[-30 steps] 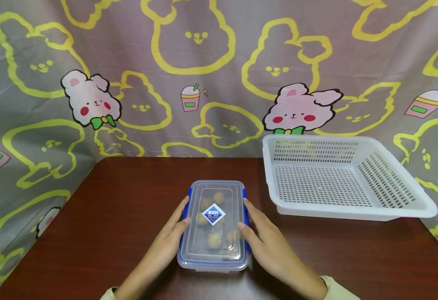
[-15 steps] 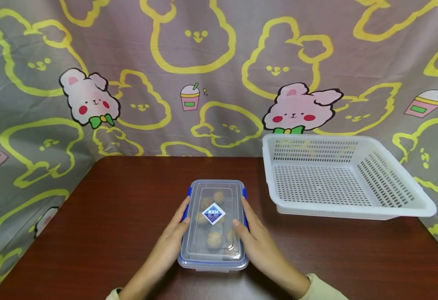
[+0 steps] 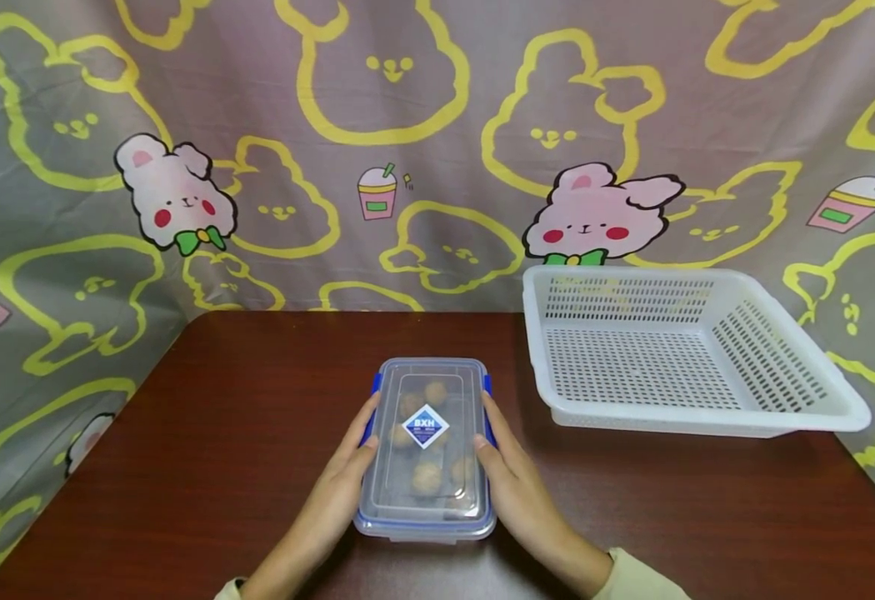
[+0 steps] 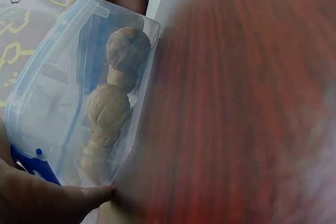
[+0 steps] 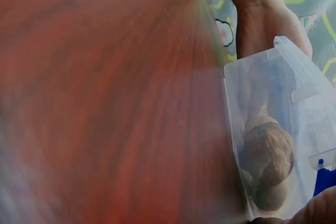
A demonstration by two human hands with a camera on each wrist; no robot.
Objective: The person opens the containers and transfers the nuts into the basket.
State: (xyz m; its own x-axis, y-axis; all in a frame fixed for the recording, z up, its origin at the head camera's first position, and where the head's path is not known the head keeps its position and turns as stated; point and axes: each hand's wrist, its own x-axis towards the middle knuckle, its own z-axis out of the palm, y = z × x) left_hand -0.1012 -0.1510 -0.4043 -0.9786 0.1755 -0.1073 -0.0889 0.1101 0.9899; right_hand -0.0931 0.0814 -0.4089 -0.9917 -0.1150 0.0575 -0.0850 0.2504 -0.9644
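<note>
A clear plastic food container (image 3: pixel 396 500) with a lidded top, blue side clips and a diamond BXH label lies on the table between both hands. Several walnuts (image 4: pixel 108 106) show through its wall in the left wrist view, resting along its bottom. My left hand (image 3: pixel 342 477) holds the left side, thumb at the lid edge and fingers along the clip. On the opposite side my right hand (image 3: pixel 522 490) grips the container, its thumb on the lid's edge. From the right wrist, one walnut (image 5: pixel 269 153) appears close behind the clear wall. The fingers partly hide the blue clips.
A white perforated plastic basket (image 3: pixel 707 421) stands at the right rear of the dark red-brown table (image 3: pixel 257 400). Behind the table hangs a curtain (image 3: pixel 437 175) printed with cartoon rabbits and drink cups.
My right hand has come slightly leftward, closer against the container's side. The container and left hand stay nearly in place; the whole head view has shifted a little.
</note>
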